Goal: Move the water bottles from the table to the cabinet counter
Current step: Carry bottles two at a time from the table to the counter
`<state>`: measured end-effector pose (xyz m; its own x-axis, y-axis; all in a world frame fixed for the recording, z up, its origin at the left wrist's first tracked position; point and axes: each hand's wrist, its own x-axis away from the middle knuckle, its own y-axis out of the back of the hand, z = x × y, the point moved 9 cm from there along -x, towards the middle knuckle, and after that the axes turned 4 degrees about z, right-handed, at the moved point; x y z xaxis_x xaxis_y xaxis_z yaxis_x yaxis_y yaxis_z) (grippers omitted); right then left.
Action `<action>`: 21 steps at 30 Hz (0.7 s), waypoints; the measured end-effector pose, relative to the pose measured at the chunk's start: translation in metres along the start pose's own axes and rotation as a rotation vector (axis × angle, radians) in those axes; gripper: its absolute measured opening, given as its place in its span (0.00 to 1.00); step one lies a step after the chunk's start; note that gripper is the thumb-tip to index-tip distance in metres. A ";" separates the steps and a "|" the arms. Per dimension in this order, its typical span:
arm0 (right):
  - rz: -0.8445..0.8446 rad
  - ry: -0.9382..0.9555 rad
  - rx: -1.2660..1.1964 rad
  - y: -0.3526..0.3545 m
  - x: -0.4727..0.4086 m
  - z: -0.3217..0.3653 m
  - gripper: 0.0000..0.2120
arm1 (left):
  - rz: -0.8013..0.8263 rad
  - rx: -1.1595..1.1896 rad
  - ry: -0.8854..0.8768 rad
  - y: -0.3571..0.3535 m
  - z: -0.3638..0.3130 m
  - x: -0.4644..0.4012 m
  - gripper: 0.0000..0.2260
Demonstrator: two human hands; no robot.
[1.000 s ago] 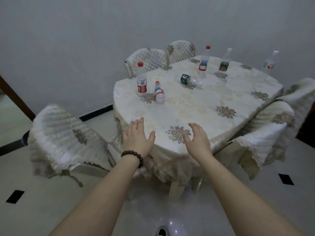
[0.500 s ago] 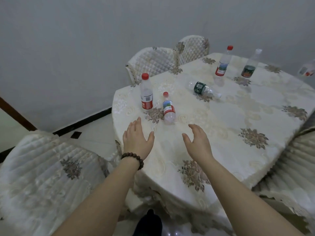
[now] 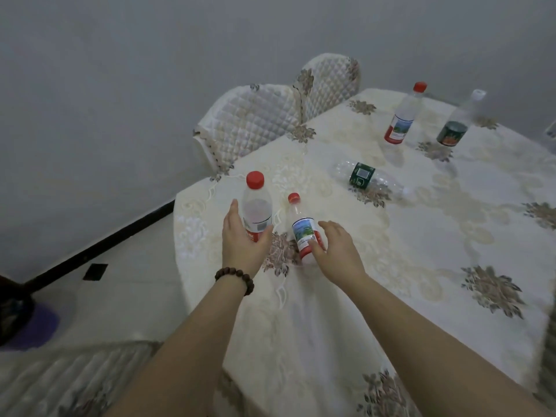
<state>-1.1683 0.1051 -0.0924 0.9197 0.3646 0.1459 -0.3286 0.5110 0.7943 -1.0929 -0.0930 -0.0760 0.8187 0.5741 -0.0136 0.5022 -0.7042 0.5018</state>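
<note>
Left hand (image 3: 244, 239) cupped wide round the lower part of an upright red-capped bottle (image 3: 256, 209), thumb at 3 o'clock of the red label, fingers straight up along the 9 o'clock side; palm close against the bottle, but cannot tell whether actually gripping. Beaded bracelet (image 3: 235, 277) on that wrist. Right hand (image 3: 338, 251) spread loosely, fingers relaxed, reaching over the base end of a smaller red-capped bottle (image 3: 303, 229) with a blue-and-green picture label; thumb touching the label, fingers arched over at 3 o'clock, not wrapped round. Smaller bottle leaning, cap pointing toward 11 o'clock, just beside the upright one at its 3 o'clock.

At 2 o'clock of both hands, well apart: a clear bottle with a dark green label (image 3: 367, 177) lying on its side. Beyond, toward 1 o'clock near the far edge: a standing red-capped bottle (image 3: 403, 118), and just at its 3 o'clock a standing white-capped bottle with a dark label (image 3: 457, 124).

All on a round table (image 3: 421, 281) under a cream cloth patterned with brown flowers. Two quilted chair backs (image 3: 258, 121) at 12 o'clock against a plain grey wall (image 3: 120, 70). Pale tiled floor (image 3: 120, 281) at 9 o'clock, with a dark skirting line and a small black inset tile. Another quilted chair cover (image 3: 60, 380) at 7 o'clock.
</note>
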 end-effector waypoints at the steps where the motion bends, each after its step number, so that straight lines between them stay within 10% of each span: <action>1: 0.009 -0.007 0.004 -0.005 -0.009 0.000 0.24 | 0.006 0.023 -0.006 -0.002 0.000 -0.009 0.40; 10: 0.063 -0.192 0.116 -0.039 -0.054 -0.020 0.34 | 0.072 0.087 0.009 -0.018 0.011 -0.050 0.35; 21: -0.044 -0.338 -0.088 -0.007 -0.045 -0.055 0.22 | 0.134 0.073 -0.035 -0.039 -0.009 -0.057 0.34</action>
<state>-1.2190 0.1279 -0.1372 0.9477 0.0696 0.3114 -0.2906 0.5913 0.7523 -1.1611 -0.0944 -0.0865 0.8884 0.4588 0.0184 0.4055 -0.8027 0.4372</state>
